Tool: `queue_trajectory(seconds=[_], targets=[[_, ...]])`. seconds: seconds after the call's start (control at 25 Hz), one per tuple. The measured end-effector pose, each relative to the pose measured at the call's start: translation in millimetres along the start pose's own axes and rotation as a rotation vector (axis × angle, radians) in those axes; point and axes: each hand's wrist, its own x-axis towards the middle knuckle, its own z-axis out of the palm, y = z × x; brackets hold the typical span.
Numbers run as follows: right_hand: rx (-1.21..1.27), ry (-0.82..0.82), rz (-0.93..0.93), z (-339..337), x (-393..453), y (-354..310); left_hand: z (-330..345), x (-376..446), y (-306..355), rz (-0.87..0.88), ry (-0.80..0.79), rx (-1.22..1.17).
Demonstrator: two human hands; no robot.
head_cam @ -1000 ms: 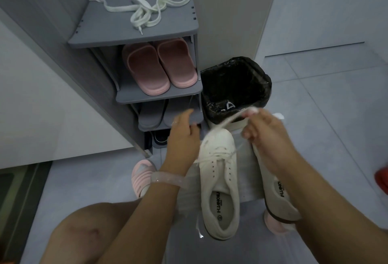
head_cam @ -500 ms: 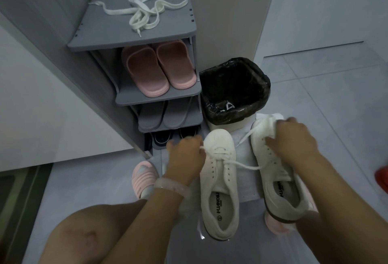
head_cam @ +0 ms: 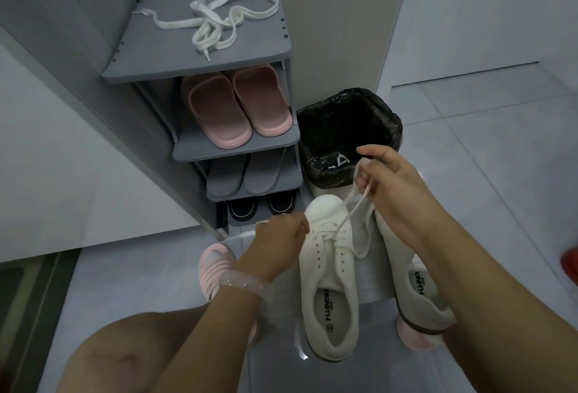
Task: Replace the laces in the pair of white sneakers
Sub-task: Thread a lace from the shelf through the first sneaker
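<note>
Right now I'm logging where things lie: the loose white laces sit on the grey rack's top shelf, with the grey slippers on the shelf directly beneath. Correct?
Not quite. The head view shows the loose white laces on the grey rack's top shelf, but the shelf directly beneath holds the pink rubber slippers. The grey slippers sit one shelf lower.

Bare forearms, no sleeves. A translucent, glittery bracelet (head_cam: pixel 240 283) circles the wrist just behind the left hand (head_cam: pixel 278 242). Bare knee; pink striped slippers (head_cam: pixel 215 262) beside the bracelet.
</note>
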Motion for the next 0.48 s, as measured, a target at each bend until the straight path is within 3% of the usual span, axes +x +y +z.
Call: queue_trajectory(seconds=[0.12,0.24,0.32,0.48], targets=[[-0.210,-0.187,0.034,6.0,-9.4,-0.9,8.6,2.5,4.9,0.090,0.078,-0.110],[-0.428,-0.344,0.052,16.5,-18.9,-8.8,8.3,2.0,19.9,0.280,0.359,-0.271],[-0.430,-0.370,0.051,18.7,-20.8,-14.5,6.5,0.7,25.6,0.335,0.485,-0.333],[-0.344,-0.430,0.003,18.2,-22.2,-18.9,4.8,1.1,25.3,0.332,0.461,-0.386]])
